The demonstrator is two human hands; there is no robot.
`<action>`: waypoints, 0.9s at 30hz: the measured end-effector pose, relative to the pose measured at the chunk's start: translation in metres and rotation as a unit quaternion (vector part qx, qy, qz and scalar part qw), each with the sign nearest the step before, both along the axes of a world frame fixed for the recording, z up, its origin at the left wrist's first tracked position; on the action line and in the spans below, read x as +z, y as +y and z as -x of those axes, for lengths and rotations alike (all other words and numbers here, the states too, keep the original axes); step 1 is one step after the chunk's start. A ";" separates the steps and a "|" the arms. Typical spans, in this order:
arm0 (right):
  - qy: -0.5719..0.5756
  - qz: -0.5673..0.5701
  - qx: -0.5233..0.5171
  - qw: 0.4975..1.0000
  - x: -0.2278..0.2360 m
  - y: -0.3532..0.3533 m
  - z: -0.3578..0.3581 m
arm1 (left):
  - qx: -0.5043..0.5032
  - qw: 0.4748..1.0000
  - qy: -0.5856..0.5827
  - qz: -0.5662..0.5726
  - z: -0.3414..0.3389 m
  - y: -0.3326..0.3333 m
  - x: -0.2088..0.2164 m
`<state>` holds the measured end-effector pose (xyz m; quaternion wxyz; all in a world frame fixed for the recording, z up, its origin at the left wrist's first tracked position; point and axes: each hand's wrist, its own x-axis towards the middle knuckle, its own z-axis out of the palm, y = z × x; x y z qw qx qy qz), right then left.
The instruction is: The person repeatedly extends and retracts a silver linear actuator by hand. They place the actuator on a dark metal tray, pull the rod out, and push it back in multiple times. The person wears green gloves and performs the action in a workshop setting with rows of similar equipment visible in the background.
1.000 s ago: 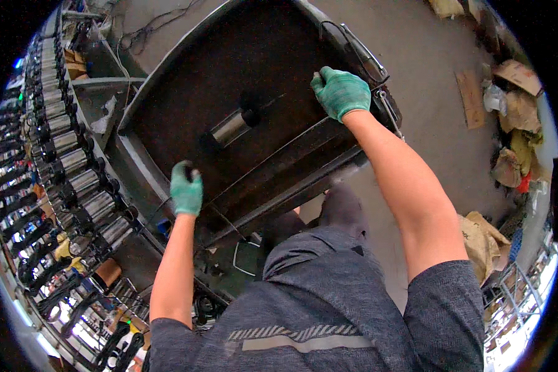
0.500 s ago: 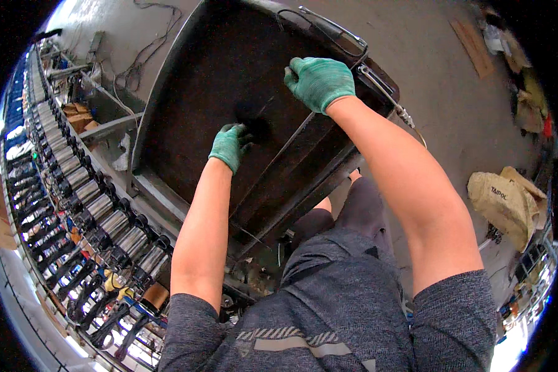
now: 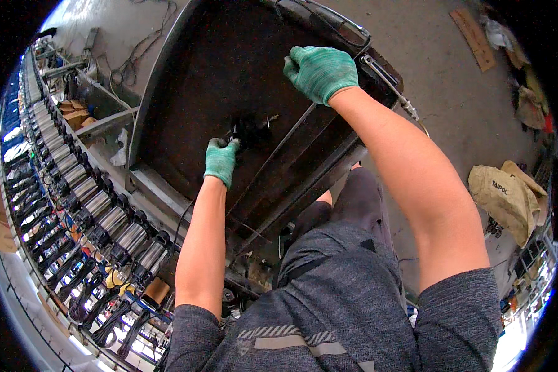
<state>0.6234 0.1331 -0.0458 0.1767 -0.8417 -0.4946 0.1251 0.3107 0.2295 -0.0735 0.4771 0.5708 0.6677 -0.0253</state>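
Note:
My left hand [image 3: 220,162], in a green knit glove, is closed at the near side of a black part [image 3: 249,130]. A short, thin metal shaft sticks out of the part's far right side. The part is very dark against the tray, so its kind cannot be told. Both are at the middle of a dark, high-rimmed metal tray [image 3: 192,68]. My right hand [image 3: 322,73], gloved the same way, is held over the tray's right part with fingers curled in. Whatever it may hold is hidden.
An air tool [image 3: 381,79] with a hose lies along the tray's right rim. On the left runs a rack of motors [image 3: 111,222] with bundled black cables. A tan sack [image 3: 501,195] stands on the floor at right, with a cardboard strip [image 3: 473,40] farther off.
My left hand has moved slightly nearer and left, and its spread fingers have closed on the black part. The part's metal shaft now shows. My right hand stays curled in nearly the same place.

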 end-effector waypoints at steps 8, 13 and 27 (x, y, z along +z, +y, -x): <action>0.015 0.047 0.004 0.999 0.006 0.001 -0.002 | -0.041 0.997 0.006 -0.066 0.035 -0.018 0.000; 0.006 0.036 0.009 0.999 0.004 0.001 -0.003 | -0.056 0.993 0.006 -0.104 0.044 -0.028 0.000; -0.007 0.003 0.005 1.000 0.001 0.000 -0.002 | -0.074 0.986 0.015 -0.151 0.056 -0.046 -0.002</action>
